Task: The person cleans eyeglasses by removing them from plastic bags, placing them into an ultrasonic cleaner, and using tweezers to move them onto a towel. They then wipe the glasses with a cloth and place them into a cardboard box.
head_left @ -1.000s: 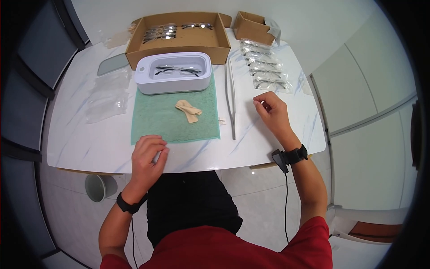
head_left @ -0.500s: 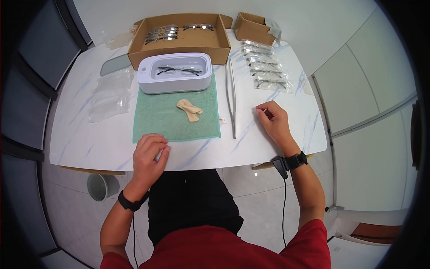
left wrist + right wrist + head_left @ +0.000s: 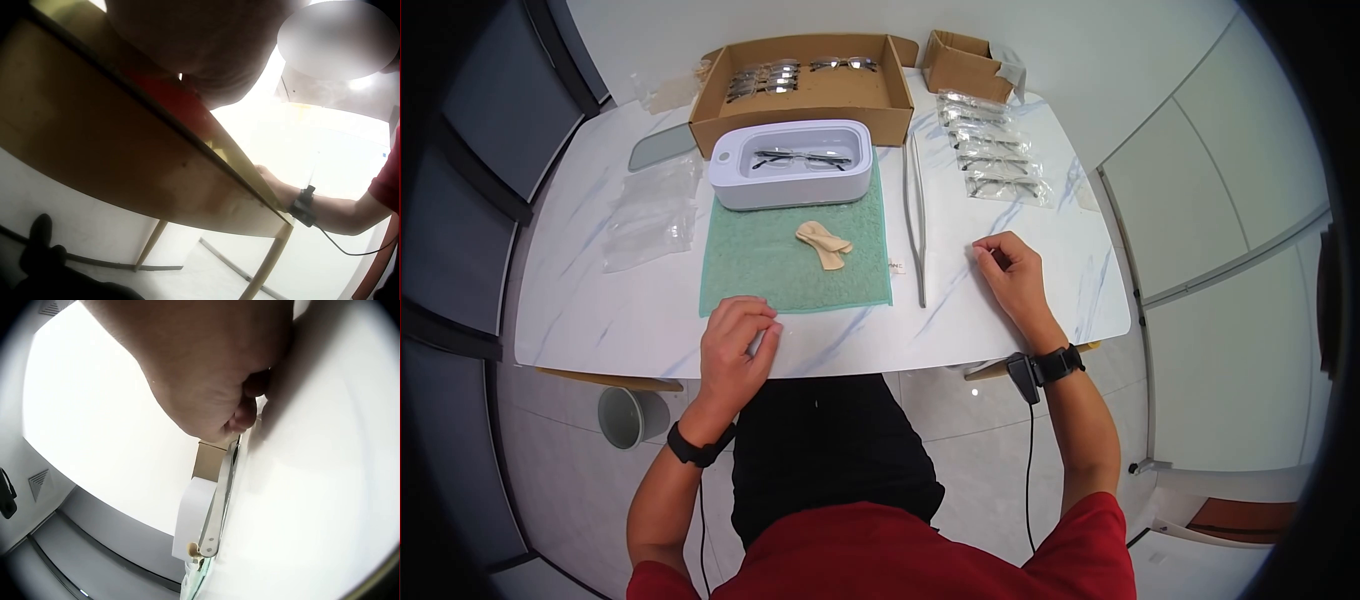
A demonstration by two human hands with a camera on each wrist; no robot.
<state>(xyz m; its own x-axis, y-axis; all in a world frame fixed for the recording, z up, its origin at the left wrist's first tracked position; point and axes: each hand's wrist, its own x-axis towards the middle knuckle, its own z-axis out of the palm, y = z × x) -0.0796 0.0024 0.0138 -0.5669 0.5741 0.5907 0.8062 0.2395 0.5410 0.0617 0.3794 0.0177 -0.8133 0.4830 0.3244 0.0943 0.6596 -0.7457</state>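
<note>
My left hand [image 3: 738, 345] rests at the table's front edge, its fingertips by the near left corner of a green towel [image 3: 745, 265]. Its fingers are loosely bent and hold nothing. On the right, my right hand [image 3: 1012, 275] lies on the tabletop with loosely curled fingers, also without anything in them. Long metal tweezers [image 3: 921, 235] lie between it and the towel; the right wrist view shows the tweezers [image 3: 215, 519] beyond the hand. A white cleaner tub [image 3: 790, 192] stands on the towel's far part with eyeglasses [image 3: 802, 159] inside. Folded beige pieces [image 3: 824, 246] lie before it.
Behind the tub, an open cardboard box [image 3: 850, 96] holds several eyeglasses. Bagged eyeglasses [image 3: 1002, 188] form a column at right, below a smaller carton [image 3: 966, 68]. Clear bags [image 3: 650, 225] and a grey flat tray [image 3: 662, 147] lie left. A bin [image 3: 632, 418] stands on the floor.
My right hand has drawn back slightly toward me, away from the bagged eyeglasses. The head view has shifted a little; my left hand and the objects stay in place.
</note>
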